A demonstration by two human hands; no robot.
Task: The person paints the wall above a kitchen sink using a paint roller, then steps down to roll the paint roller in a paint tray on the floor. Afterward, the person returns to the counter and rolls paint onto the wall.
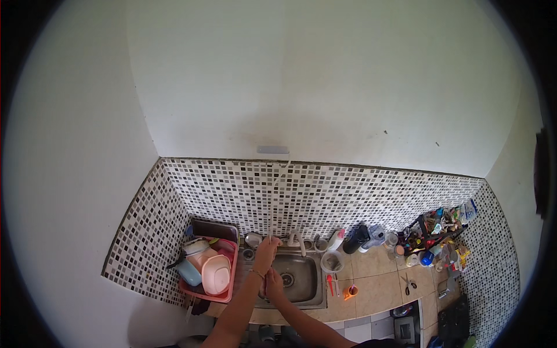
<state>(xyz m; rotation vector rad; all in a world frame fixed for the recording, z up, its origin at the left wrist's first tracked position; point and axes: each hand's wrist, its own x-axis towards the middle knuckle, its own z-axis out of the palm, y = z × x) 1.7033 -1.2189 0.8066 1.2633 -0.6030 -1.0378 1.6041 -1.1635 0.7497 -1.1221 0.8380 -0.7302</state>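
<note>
My left hand [265, 253] reaches over the left rear part of the stainless steel sink [300, 278], its fingertips beside the base of the white faucet [297, 240]. A bracelet [257, 273] circles that wrist. Lower down, my right hand [273, 285] is close against the left forearm, above the sink basin. Its fingers are partly hidden, and whether either hand holds anything is too small to make out. The drain [287, 279] shows at the basin's middle. A thin white cord [271, 204] runs down the tiled wall behind my left hand.
Left of the sink, a pink dish basin [233, 278] holds bowls and pots. On the right stand a plastic tub [332, 261], a white bottle [336, 240], a black tumbler [357, 240] and an orange cup [350, 292]. Scissors [408, 285] lie on the tiled counter [378, 278]; clutter fills the corner.
</note>
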